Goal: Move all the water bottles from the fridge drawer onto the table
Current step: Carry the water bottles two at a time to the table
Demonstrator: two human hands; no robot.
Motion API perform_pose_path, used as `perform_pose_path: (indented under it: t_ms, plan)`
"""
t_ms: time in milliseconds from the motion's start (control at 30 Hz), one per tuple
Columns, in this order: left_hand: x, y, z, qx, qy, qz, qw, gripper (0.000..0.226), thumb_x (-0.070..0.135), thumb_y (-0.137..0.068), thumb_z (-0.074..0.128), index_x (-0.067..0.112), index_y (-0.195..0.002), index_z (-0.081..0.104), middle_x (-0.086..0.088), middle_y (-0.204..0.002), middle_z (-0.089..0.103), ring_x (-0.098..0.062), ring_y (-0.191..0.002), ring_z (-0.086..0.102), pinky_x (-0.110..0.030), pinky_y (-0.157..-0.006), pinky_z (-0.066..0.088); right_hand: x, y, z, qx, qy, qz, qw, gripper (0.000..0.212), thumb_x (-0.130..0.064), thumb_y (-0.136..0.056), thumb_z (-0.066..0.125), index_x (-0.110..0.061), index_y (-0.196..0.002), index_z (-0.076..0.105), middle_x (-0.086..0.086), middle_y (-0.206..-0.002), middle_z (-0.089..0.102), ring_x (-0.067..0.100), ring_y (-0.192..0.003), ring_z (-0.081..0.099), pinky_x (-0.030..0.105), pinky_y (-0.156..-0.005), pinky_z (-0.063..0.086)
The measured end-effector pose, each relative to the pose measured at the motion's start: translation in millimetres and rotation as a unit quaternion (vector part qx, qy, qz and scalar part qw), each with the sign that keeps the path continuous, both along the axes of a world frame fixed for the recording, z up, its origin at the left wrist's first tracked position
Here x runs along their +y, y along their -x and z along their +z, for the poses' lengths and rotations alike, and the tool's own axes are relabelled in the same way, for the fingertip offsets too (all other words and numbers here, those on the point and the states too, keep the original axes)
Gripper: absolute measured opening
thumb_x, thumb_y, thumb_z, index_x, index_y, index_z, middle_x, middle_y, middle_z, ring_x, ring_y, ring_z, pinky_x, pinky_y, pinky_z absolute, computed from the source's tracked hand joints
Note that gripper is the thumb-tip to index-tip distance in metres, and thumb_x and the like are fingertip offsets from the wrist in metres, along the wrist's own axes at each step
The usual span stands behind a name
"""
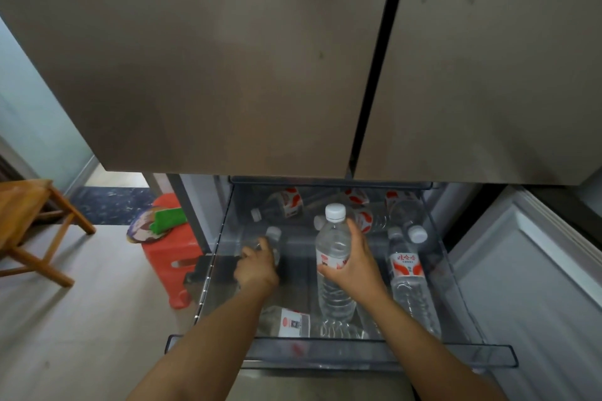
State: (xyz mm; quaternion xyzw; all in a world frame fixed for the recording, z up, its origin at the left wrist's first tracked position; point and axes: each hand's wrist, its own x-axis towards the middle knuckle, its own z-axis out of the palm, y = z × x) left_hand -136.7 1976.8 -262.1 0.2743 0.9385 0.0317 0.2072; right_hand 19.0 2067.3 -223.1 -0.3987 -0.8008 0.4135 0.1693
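Head view: right grip [355, 265] wraps upright bottle [333, 244], axis vertical; left grip [257, 265] holds second bottle [275, 241] at its 9 o'clock. Both inside drawer [423, 356]; lift straight up.

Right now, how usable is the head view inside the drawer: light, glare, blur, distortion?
Head view: dim, flat light in the fridge drawer, no strong glare; wide-angle splays the fridge doors; the left bottle gripped by the left hand is smeared; the upright bottle in the right hand is sharper.
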Motion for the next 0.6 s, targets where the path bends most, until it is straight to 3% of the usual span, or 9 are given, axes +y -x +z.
perform_pose_path:
  t_ms: [133, 267, 333, 433, 600]
  plan:
    - [-7.2, 1.7, 11.2, 0.018, -0.041, -0.023, 0.999, 0.086, 0.024, -0.083, 0.065, 0.023, -0.144, 0.005, -0.02, -0.136, 0.03, -0.035, -0.11, 0.054, -0.037, -0.079, 0.049, 0.3, -2.2, 3.5, -0.002, 0.005, 0.013, 1.0, 0.103, -0.028, -0.069, 0.079, -0.036, -0.143, 0.008, 0.0, -0.148, 0.028, 0.023, -0.13, 0.038, 0.043, -0.103, 0.041]
    - [-21.0, -5.0, 28.8, 0.014, -0.15, -0.052, 0.987, 0.092, 0.025, -0.076, 0.071, 0.023, -0.143, 0.009, -0.019, -0.127, 0.034, -0.038, -0.102, 0.055, -0.043, -0.078, 0.053, 1.5, -4.2, 6.1, -0.005, 0.014, 0.016, 1.0, 0.103, -0.028, -0.07, 0.078, -0.036, -0.143, 0.005, 0.0, -0.15, 0.025, 0.024, -0.132, 0.035, 0.044, -0.104, 0.039]
    - [-31.4, -12.0, 38.2, 0.025, -0.221, -0.074, 0.972, 0.095, 0.019, -0.073, 0.073, 0.025, -0.144, 0.01, -0.017, -0.124, 0.035, -0.038, -0.102, 0.054, -0.044, -0.079, 0.052, 1.6, -4.6, 7.0, -0.002, 0.018, 0.016, 1.0, 0.104, -0.028, -0.07, 0.078, -0.038, -0.143, 0.005, 0.001, -0.149, 0.026, 0.025, -0.132, 0.036, 0.045, -0.104, 0.04]
    - [-48.5, -24.8, 54.8, 0.058, -0.305, -0.102, 0.945, 0.096, 0.018, -0.072, 0.075, 0.027, -0.144, 0.012, -0.013, -0.124, 0.034, -0.031, -0.103, 0.052, -0.033, -0.08, 0.049, 0.4, -4.8, 8.8, 0.005, 0.016, 0.018, 1.0, 0.103, -0.029, -0.069, 0.079, -0.041, -0.141, 0.006, 0.002, -0.147, 0.029, 0.025, -0.129, 0.04, 0.046, -0.102, 0.042]
    - [-70.1, -47.1, 83.6, 0.096, -0.438, -0.067, 0.891, 0.097, 0.008, -0.065, 0.081, 0.036, -0.129, 0.014, -0.022, -0.128, 0.038, -0.03, -0.106, 0.049, -0.029, -0.083, 0.037, -2.8, -4.7, 12.0, -0.002, -0.007, 0.043, 0.999, 0.1, -0.027, -0.071, 0.078, -0.032, -0.144, 0.01, 0.002, -0.148, 0.028, 0.024, -0.129, 0.039, 0.038, -0.101, 0.041]
